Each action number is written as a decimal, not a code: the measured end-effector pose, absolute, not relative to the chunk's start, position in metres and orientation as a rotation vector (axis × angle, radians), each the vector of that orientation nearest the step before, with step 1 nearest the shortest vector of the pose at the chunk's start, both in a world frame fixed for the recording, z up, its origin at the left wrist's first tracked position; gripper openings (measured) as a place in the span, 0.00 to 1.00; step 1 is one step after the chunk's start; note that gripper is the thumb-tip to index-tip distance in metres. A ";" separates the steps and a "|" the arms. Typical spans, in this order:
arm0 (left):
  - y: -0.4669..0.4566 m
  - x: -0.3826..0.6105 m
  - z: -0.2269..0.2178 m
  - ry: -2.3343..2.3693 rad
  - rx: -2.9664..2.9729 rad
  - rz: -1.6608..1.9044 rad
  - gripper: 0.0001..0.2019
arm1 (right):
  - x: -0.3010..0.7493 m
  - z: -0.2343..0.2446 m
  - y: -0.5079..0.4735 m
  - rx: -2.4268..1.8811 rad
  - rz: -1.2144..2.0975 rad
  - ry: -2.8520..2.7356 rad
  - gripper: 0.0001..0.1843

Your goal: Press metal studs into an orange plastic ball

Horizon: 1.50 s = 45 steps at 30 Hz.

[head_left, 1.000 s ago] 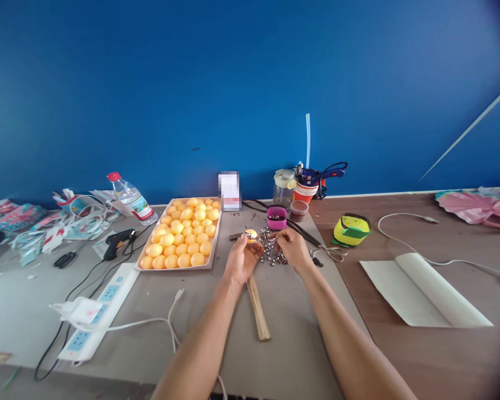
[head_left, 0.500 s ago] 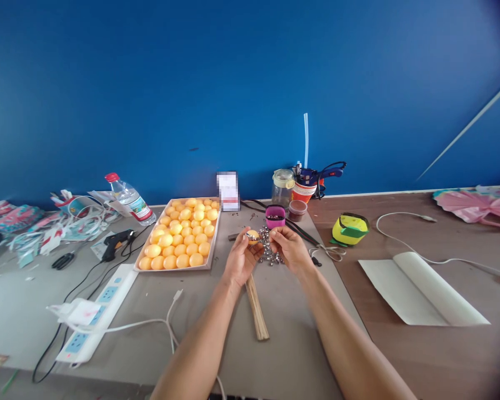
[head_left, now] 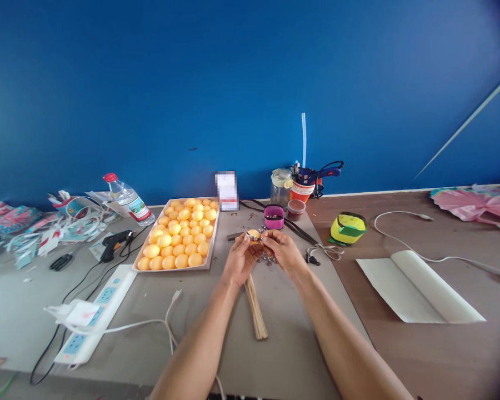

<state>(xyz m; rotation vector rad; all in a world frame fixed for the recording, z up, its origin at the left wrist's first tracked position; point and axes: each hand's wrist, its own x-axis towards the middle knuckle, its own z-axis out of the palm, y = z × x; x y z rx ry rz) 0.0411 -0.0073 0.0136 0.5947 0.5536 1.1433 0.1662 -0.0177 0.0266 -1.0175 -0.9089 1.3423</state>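
Note:
My left hand is closed around an orange ping-pong ball, which has small shiny silver pieces along its side. My right hand has its thumb and fingertips pinched together against the ball's right side; whatever is between them is too small to make out. Loose silver pieces lie on the table beneath and behind the hands, partly covered by them. Under my left hand runs a hammer with a wooden handle, its dark head partly showing. Just behind the hands stands a magenta container with small pieces inside.
At left, a shallow box holds rows of orange balls. A power strip, glue gun, scissors and water bottle lie beyond. At right are a yellow-green container, a white cable and a paper sheet.
My right hand has moved left from above the silver pieces to the ball, and its fingertips now meet it. My left hand keeps hold of the ball.

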 end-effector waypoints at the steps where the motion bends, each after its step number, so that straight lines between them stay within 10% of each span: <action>1: -0.007 0.041 0.013 0.557 0.601 1.144 0.12 | 0.166 0.027 -0.018 -1.028 1.330 -0.921 0.12; 45: -0.011 0.050 0.010 0.588 0.657 1.264 0.15 | 0.159 0.016 -0.014 -1.067 1.262 -0.951 0.14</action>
